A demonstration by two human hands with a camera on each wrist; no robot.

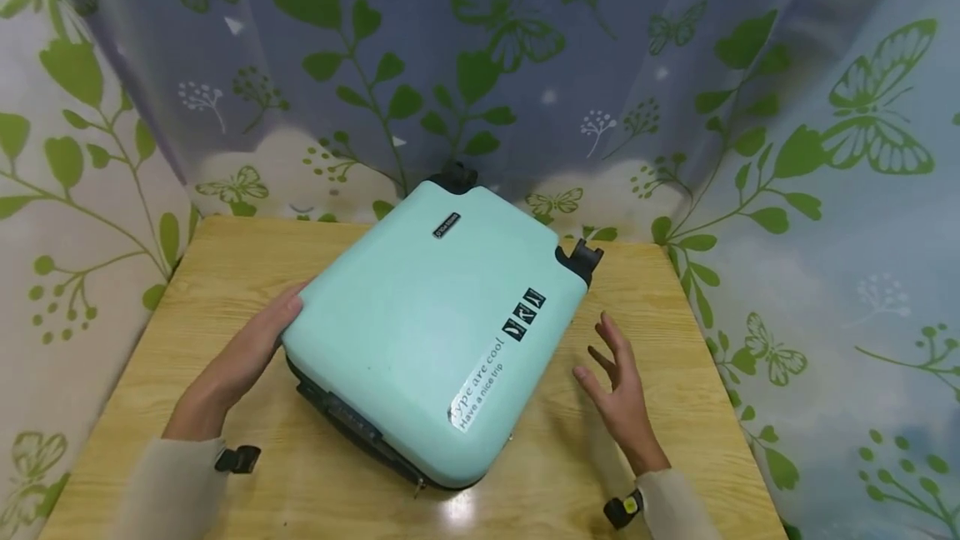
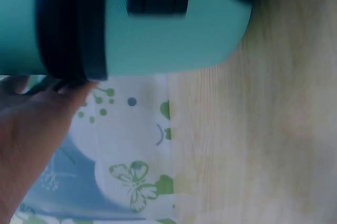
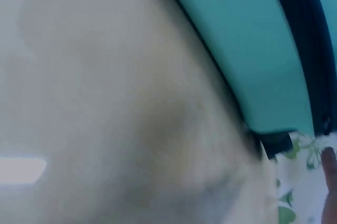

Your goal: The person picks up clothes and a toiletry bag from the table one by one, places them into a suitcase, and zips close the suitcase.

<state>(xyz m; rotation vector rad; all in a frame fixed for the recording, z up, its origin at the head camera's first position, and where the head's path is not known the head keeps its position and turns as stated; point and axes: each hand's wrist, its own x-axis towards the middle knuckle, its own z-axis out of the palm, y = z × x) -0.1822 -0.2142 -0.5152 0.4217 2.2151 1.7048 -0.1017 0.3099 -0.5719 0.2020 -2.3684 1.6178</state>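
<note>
A mint-green hard-shell suitcase (image 1: 420, 307) lies on its side on the wooden table (image 1: 247, 473), set at a slant. Its black wheels point toward the curtain at the back, and black-and-white stickers mark its upper face. Against the suitcase's left side my left hand (image 1: 251, 348) rests with fingers extended; the left wrist view shows that hand (image 2: 37, 134) touching the shell near the black zip band, its fingertips partly hidden. My right hand (image 1: 618, 390) hovers to the right of the suitcase, apart from it, fingers spread and slightly bent, holding nothing.
A curtain (image 1: 420, 48) with green leaves and butterflies hangs behind the table and along both sides. Dark straps with small devices (image 1: 622, 511) sit on both wrists. One suitcase wheel (image 1: 581, 257) juts out at the right.
</note>
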